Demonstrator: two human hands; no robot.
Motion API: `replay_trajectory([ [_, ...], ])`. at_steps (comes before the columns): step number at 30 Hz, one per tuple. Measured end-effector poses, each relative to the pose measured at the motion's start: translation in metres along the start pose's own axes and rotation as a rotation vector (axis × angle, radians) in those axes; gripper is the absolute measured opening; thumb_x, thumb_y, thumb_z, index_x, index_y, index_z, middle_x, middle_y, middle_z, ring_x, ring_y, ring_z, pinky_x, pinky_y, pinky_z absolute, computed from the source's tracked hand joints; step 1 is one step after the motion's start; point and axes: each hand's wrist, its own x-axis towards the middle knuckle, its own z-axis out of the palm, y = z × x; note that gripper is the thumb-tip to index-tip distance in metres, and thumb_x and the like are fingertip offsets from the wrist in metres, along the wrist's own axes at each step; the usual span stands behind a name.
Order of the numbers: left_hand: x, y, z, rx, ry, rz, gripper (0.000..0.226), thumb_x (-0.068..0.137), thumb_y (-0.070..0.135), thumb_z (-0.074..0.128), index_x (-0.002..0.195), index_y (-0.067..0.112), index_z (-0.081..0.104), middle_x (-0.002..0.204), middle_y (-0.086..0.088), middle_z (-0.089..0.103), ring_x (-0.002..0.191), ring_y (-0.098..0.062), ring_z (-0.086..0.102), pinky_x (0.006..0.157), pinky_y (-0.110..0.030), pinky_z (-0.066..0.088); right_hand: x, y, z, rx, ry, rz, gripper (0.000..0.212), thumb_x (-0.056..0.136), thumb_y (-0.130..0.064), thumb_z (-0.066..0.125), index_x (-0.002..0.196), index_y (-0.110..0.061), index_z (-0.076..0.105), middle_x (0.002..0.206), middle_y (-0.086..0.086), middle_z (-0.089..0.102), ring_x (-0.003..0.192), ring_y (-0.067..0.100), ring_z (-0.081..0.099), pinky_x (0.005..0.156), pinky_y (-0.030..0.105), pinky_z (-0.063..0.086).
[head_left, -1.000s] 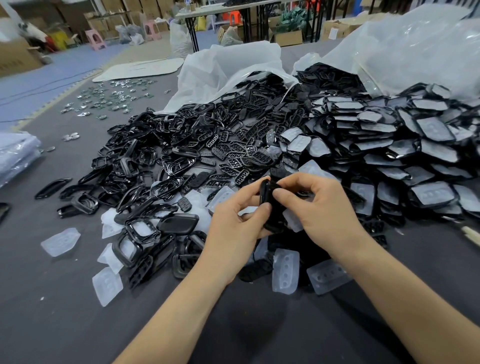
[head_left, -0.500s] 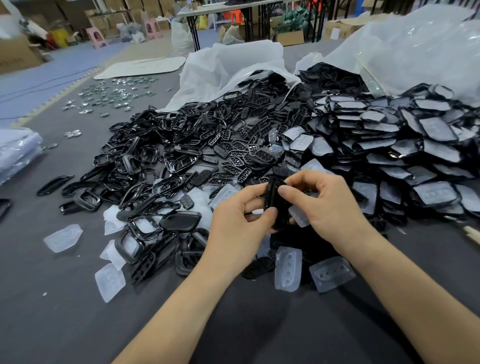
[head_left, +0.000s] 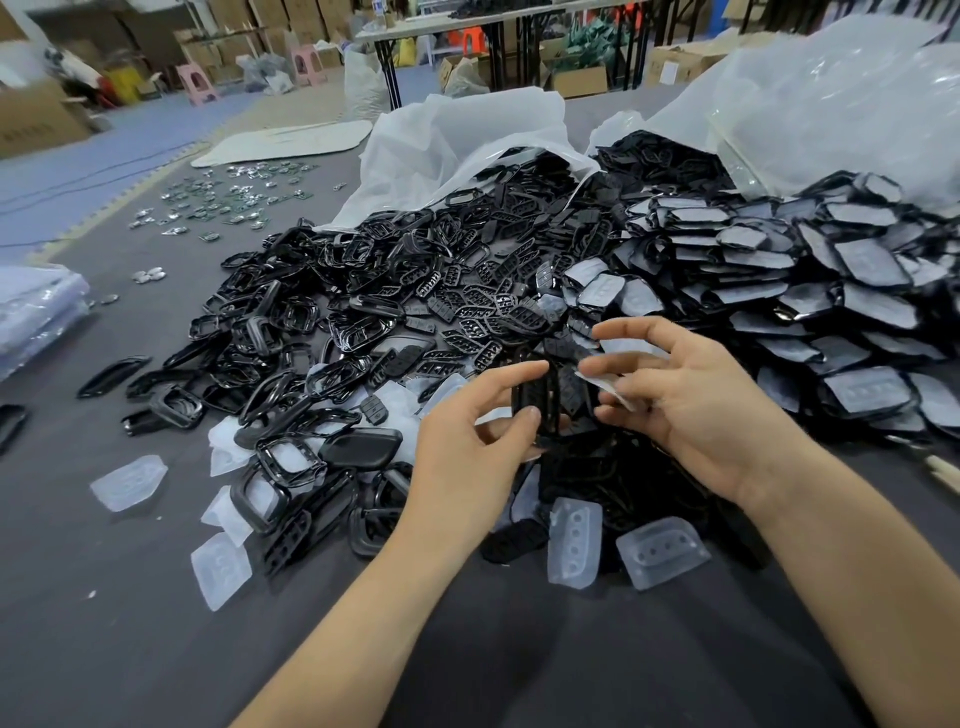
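My left hand (head_left: 467, 457) pinches a small black plastic frame piece (head_left: 540, 400) between thumb and fingers, held upright above the table. My right hand (head_left: 691, 410) is just to its right and pinches a thin translucent clear insert (head_left: 605, 384) between thumb and curled fingers, with the index finger stretched out above. The two pieces sit a short gap apart. A big heap of black plastic frames and button pads (head_left: 395, 312) covers the grey table (head_left: 156, 623) behind my hands.
Stacks of black shells with clear liners (head_left: 810, 291) fill the right side. Loose clear inserts (head_left: 574, 540) lie near my wrists and at the left (head_left: 130, 480). White plastic bags (head_left: 467, 135) spill parts at the back. Small metal pieces (head_left: 223, 202) lie scattered far left.
My hands held the black piece together before; now the right hand has drawn away to the right with a clear insert, and its index finger has lifted.
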Motion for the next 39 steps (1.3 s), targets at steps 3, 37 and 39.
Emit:
replay_trajectory([
  [3,0.0001,-0.0008,0.0003,-0.001,0.013,-0.012,0.039,0.092,0.001,0.058,0.108,0.034,0.07,0.111,-0.007,0.068,0.081,-0.02,0.072,0.072,-0.025,0.058,-0.0007,-0.0006,-0.0017,0.067,-0.04,-0.026,0.043,0.083,0.019,0.055,0.108,-0.016,0.063,0.112,0.013,0.06,0.073,0.021,0.071,0.066,0.024,0.058],
  [37,0.0013,-0.005,-0.0003,0.08,0.03,0.01,0.039,0.09,0.0,0.059,0.097,0.038,0.068,0.089,0.004,0.072,0.067,-0.013,0.069,0.07,-0.03,0.058,-0.0014,0.0014,-0.0009,-0.435,-0.017,-0.367,0.04,0.077,0.004,0.074,0.099,-0.029,0.067,0.084,-0.001,0.071,0.078,0.009,0.069,0.075,0.018,0.054],
  [39,0.0011,-0.004,0.0001,0.074,0.031,0.016,0.043,0.09,0.001,0.059,0.103,0.042,0.064,0.09,0.001,0.072,0.065,-0.014,0.068,0.074,-0.035,0.06,-0.0016,0.0013,0.0001,-0.428,-0.023,-0.371,0.037,0.076,0.005,0.074,0.095,-0.027,0.069,0.083,-0.003,0.068,0.074,0.005,0.067,0.071,0.014,0.051],
])
